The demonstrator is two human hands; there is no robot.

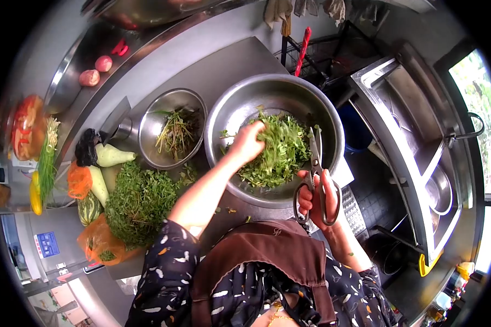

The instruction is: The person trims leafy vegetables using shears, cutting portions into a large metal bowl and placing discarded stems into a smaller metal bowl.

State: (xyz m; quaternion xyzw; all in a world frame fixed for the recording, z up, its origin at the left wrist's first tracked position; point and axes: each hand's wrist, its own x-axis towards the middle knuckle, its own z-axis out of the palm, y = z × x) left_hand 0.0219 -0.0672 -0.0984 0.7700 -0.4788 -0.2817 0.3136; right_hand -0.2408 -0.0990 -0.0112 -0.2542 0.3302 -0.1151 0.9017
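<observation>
A large steel bowl [222, 117] holds a heap of cut leafy greens [281, 150]. My left hand [248, 141] reaches into it from the left, its fingers curled at the greens, which look blurred just beside it. In my right hand [322, 196], at the bowl's near right rim, is a pair of scissors [315, 158]. The blades point away from me over the rim, slightly apart. A smaller steel bowl [148, 117] with stems and trimmings [175, 133] stands to the left. Below it lies a big bunch of uncut greens [139, 204].
White gourds [112, 155], a striped squash [88, 210] and an orange plastic bag [101, 240] lie at the left. Spring onions [48, 163] are farther left. A steel sink [398, 103] stands at the right, with a blue bucket [354, 128] between it and the large bowl.
</observation>
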